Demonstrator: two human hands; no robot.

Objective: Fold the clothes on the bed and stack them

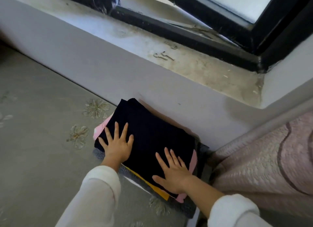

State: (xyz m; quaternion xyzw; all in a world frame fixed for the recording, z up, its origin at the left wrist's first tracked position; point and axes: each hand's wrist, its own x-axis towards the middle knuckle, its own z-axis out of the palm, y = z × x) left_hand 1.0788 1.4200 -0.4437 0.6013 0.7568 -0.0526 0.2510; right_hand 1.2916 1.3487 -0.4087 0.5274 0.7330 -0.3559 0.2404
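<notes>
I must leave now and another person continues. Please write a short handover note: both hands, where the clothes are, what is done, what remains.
The left hand is open, pressing flat on the black folded garment. The right hand is open, flat on its near right part.
The stack lies on the bed against the wall below the window; pink, yellow and grey layers show under the black one.
Done: several pieces folded and stacked.
Left: no unfolded clothes are in view; check the rest of the bed.

We're in a home bedroom: a flower-stitched mattress (42, 125) meets a dusty windowsill (186, 61), quilted pink bedding (271, 159) at its right edge
</notes>
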